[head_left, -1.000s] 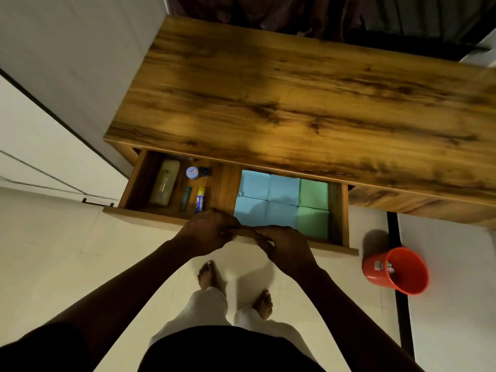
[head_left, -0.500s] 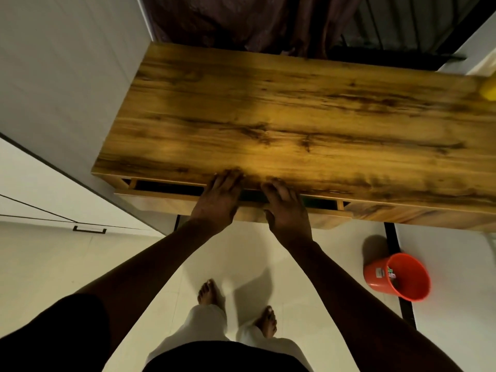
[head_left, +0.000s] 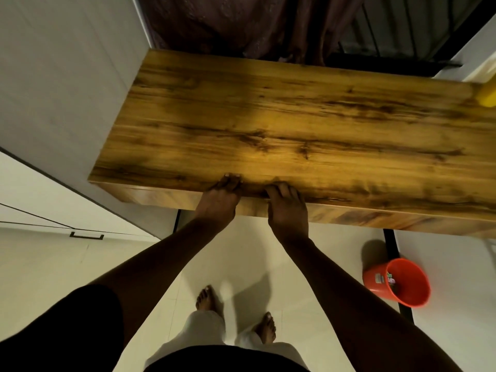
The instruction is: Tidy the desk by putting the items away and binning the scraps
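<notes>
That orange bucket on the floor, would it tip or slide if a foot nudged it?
Probably both. The orange bucket looks like thin plastic and holds only a few scraps, so it is likely light. It narrows toward the base, which suggests that it would tip easily. The floor under it looks smooth and glossy, so a low nudge might slide it instead.

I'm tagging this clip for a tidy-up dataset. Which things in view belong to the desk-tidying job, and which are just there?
Part of the job:
- wooden desk
- drawer front, both hands pressed to it
- left hand
- right hand
- orange bin on the floor

Just there:
- yellow object at the desk's far right edge
- dark curtain
- white cabinet
</notes>
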{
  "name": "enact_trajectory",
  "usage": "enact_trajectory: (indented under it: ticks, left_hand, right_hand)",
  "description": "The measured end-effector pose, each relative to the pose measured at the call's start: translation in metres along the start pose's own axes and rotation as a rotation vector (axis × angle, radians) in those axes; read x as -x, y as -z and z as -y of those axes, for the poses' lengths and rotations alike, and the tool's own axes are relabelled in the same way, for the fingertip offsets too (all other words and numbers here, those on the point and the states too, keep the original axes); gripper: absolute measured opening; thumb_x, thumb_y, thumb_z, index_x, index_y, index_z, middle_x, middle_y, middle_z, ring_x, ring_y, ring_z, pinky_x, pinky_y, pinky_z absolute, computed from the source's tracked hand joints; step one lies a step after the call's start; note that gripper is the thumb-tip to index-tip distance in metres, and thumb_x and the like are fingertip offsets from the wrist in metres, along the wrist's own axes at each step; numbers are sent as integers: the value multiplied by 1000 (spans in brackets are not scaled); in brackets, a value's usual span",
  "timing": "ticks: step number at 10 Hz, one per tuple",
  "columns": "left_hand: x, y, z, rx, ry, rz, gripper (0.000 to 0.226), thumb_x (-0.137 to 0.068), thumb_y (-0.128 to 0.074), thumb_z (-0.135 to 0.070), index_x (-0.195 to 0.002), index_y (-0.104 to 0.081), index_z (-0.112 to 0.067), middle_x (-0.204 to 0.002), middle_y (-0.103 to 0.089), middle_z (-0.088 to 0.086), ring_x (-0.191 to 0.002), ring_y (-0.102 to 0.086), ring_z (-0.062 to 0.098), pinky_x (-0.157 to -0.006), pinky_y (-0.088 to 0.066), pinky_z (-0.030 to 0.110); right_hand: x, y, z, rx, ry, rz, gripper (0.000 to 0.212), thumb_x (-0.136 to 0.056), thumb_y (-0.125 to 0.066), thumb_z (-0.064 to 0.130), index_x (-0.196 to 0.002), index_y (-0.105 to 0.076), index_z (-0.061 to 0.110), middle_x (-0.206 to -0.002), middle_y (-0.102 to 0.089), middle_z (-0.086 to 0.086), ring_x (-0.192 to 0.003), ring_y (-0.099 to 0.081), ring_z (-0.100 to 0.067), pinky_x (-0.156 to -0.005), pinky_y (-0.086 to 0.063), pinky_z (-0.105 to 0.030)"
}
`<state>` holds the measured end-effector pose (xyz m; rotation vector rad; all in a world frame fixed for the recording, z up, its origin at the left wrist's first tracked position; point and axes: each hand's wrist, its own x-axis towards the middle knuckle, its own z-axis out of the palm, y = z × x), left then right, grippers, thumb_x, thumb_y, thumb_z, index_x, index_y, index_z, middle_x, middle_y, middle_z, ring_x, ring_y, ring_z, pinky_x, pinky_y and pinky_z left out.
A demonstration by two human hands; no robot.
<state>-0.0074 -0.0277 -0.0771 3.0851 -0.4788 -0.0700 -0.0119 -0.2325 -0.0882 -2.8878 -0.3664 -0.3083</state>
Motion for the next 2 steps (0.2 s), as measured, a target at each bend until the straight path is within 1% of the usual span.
enact_trajectory:
  ticks: [1, 2]
  left_hand:
    - [-4, 15, 3, 98, 1, -20, 48, -90, -68, -31, -136, -60, -20, -141, -60, 5, -131, -56, 27, -98, -54, 42]
    - [-5, 36, 4, 322, 15, -58, 44, -98, -52, -39, -136, -59, -20, -131, -66, 5, -120, -62, 26, -97, -54, 43]
  right_hand:
    - [-4, 13, 1, -34, -18, 113, 44, -90, -57, 39, -132, -57, 26, -127, -58, 1, -120, -53, -26, -97, -49, -44]
    - [-14, 28, 5, -113, -101, 166, 44, -94, -48, 50, -129, -62, 27, -125, -66, 0, -120, -59, -26, -95, -52, -41]
